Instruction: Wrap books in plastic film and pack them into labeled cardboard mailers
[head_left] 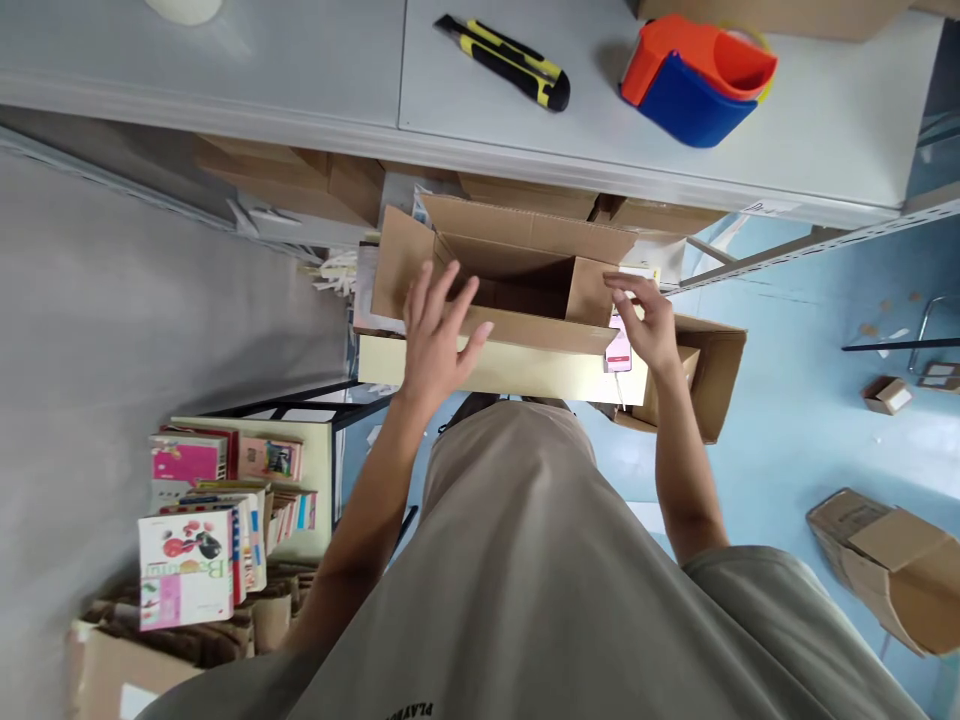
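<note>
An open cardboard box (517,327) stands on a pale yellow board in front of me, its top flaps folded outward and its inside in shadow. At the box's left end, my left hand (435,345) has its fingers spread over the left flap (401,265) and the near flap, holding nothing. My right hand (649,320) is at the other end, fingertips at the outer edge of the right flap (590,292). Its thumb is apart from the fingers, and nothing shows in its grasp. Just beside that hand lies a phone (618,346) with a lit pink screen.
A yellow-black utility knife (514,62) and an orange-blue tape dispenser (694,80) lie on the grey tabletop (315,60) ahead. Stacked books (187,565) are at left. Another open carton (718,385) stands at right, and a further carton (892,560) lies on the blue floor.
</note>
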